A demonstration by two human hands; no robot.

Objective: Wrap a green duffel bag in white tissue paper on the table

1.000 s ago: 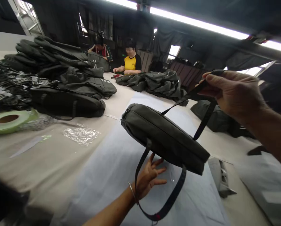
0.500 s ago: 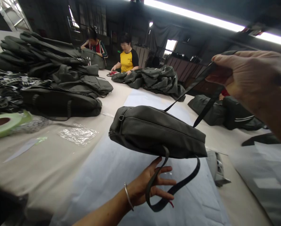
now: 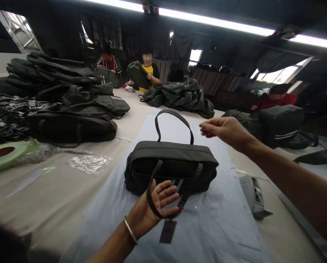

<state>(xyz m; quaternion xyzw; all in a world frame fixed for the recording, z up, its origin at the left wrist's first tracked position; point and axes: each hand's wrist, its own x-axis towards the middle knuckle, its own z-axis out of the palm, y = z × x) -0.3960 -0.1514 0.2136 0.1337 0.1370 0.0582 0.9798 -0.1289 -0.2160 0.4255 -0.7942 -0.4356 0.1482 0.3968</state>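
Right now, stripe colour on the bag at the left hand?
The stripes are grey, on the dark bag; best seen in the head view.

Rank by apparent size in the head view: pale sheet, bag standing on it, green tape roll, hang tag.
1. Pale sheet
2. Bag
3. Green tape roll, cut off by the left edge
4. Hang tag

We log dark bag (image 3: 177,164) on sheet (image 3: 213,226); left hand (image 3: 158,201) before it, splayed; right hand (image 3: 225,129) near its right end; tape roll (image 3: 19,156) well left of it.
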